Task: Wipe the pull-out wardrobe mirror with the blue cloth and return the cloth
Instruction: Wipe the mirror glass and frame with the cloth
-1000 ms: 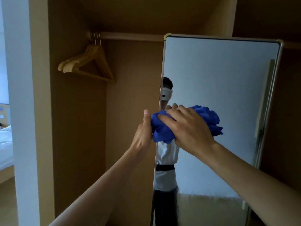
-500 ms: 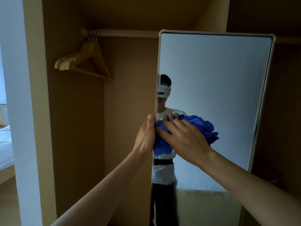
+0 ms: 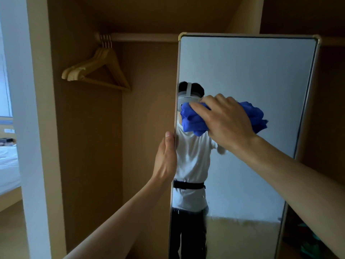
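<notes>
Setting: wooden wardrobe interior, dim and warm-toned, with the mirror (image 3: 252,75) pulled out in front of you.
Right hand: your right hand (image 3: 226,121) lies over the bunched blue cloth (image 3: 194,120), fingers curled round it, pressing it against the glass near the mirror's left side, about mid-height.
Left hand: your left hand (image 3: 166,159) braces the mirror's left edge, thumb straight up along the frame; the fingers behind the panel are hidden, so you cannot tell how they sit.
Step in hand: wiping the glass, likely somewhere in the middle of it.
How to do it well: keep the left hand firm so the panel does not swing; spread the cloth flatter for wider contact; work in overlapping passes out to the corners and the lower half.
Risk: pressing hard near the free edge could twist the panel.
Surface: glass looks even; smears are too faint to judge here.
Room: wooden hangers (image 3: 97,71) hang from the rail (image 3: 141,36) at upper left; a bed (image 3: 8,165) with white sheets shows past the wardrobe's side.
</notes>
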Action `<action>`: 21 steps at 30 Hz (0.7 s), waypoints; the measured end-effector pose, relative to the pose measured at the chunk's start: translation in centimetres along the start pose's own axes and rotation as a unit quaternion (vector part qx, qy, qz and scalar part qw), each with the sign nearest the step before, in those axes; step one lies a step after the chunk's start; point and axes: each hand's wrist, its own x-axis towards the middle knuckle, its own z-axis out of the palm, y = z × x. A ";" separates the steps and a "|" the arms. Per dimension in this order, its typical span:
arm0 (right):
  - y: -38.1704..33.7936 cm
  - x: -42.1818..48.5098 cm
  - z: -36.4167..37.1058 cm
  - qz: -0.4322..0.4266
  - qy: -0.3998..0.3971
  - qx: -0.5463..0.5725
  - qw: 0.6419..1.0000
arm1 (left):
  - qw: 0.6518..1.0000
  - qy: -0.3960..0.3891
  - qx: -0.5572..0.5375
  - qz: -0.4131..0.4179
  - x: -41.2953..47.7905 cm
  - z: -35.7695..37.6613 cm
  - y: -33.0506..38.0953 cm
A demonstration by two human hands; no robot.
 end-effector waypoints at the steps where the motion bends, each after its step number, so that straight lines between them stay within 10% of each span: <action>1: -0.1 0.0 0.2 0.004 0.002 -0.002 1.000 | 1.000 0.008 0.003 0.000 0.0 0.1 -0.1; 21: -5.3 -0.6 2.8 -0.021 0.006 -0.066 0.998 | 1.000 -0.003 -0.016 -0.012 1.6 -1.0 -0.7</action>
